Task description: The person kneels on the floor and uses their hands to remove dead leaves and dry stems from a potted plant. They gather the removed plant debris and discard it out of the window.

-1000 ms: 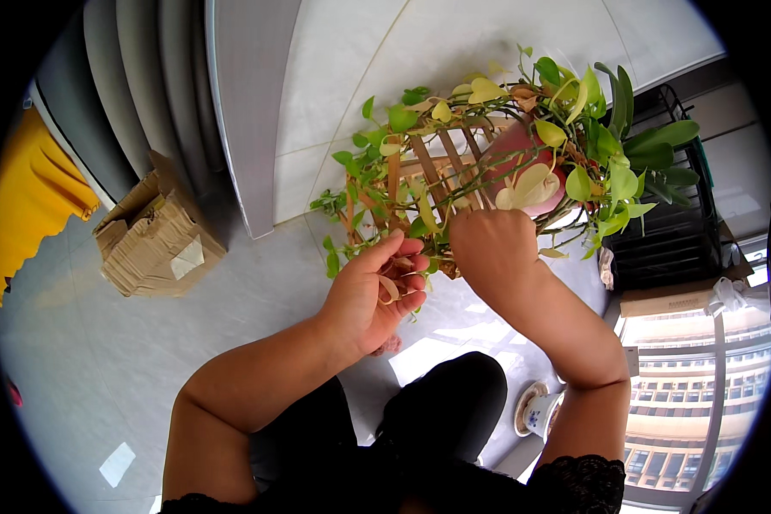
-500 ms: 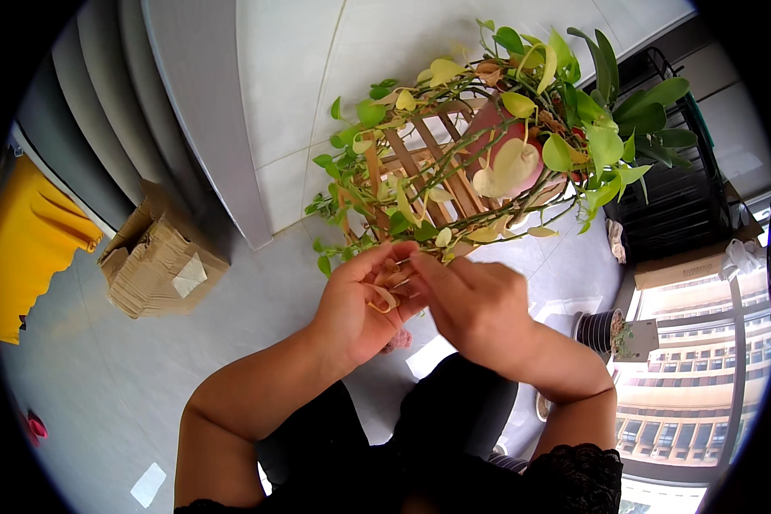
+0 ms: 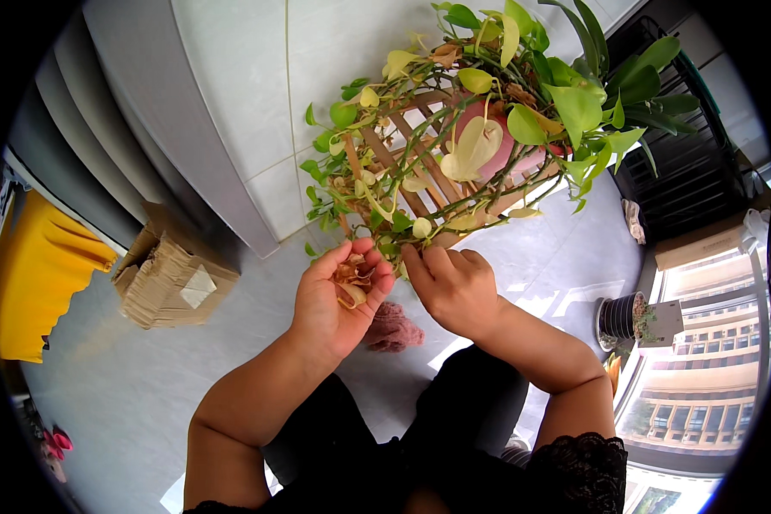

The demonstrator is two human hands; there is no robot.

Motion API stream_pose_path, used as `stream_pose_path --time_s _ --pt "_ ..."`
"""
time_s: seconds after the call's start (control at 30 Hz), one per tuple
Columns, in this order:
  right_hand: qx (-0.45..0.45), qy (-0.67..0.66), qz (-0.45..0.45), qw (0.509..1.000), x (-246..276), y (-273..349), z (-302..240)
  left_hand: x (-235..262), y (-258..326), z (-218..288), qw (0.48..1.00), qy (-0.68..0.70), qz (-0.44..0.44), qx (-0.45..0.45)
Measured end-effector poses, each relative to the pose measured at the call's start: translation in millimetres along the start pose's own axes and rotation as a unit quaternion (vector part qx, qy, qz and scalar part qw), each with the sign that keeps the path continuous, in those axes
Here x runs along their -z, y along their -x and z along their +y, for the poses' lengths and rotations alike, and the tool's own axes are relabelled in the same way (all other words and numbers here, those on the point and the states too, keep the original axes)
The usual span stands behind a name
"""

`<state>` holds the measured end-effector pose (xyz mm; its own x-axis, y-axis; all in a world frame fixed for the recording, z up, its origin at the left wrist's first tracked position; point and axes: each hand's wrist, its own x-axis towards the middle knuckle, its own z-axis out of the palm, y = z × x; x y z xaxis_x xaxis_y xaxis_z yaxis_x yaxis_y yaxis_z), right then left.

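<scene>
A trailing vine plant (image 3: 577, 110) with green and yellowed leaves spreads over a slatted wooden stand (image 3: 441, 182), beside a pink pot (image 3: 512, 161) partly hidden by leaves. Several dry, yellow-brown leaves (image 3: 352, 279) lie in the cupped palm of my left hand (image 3: 327, 310), its fingers curled up around them. Just to the right, my right hand (image 3: 457, 291) is closed in a pinch at the near edge of the vines. Whatever its fingertips hold is hidden. The two hands are slightly apart, both in front of the stand.
At the left, a torn cardboard box (image 3: 177, 281) stands on the floor near a yellow cloth (image 3: 47, 274). A fuzzy pinkish item (image 3: 394, 329) lies below my hands. On the right are a black rack (image 3: 681, 193), a striped pot (image 3: 620, 315) and a window.
My hands have moved apart: the left has drawn left and down with the dry leaves, and the right has withdrawn its fingers from over that palm to the vines. The view has shifted slightly.
</scene>
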<state>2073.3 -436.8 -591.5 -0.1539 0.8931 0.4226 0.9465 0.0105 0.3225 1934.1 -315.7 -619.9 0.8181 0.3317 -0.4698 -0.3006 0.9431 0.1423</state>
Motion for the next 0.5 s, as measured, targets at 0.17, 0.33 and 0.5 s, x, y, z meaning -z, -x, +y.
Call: stream_pose_path --time_s 0.17,0.33,0.5 --pt "-0.027 -0.115 0.072 0.990 7 2 10 0 4 -3 1.000 -0.029 -0.006 0.006" --pt "-0.144 -0.300 0.181 0.926 20 11 6 -8 7 -15 0.981 -0.154 -0.057 0.102" --pt "-0.029 -0.264 0.174 0.948 37 10 -7 -14 10 -27 0.972 -0.155 -0.093 0.150"
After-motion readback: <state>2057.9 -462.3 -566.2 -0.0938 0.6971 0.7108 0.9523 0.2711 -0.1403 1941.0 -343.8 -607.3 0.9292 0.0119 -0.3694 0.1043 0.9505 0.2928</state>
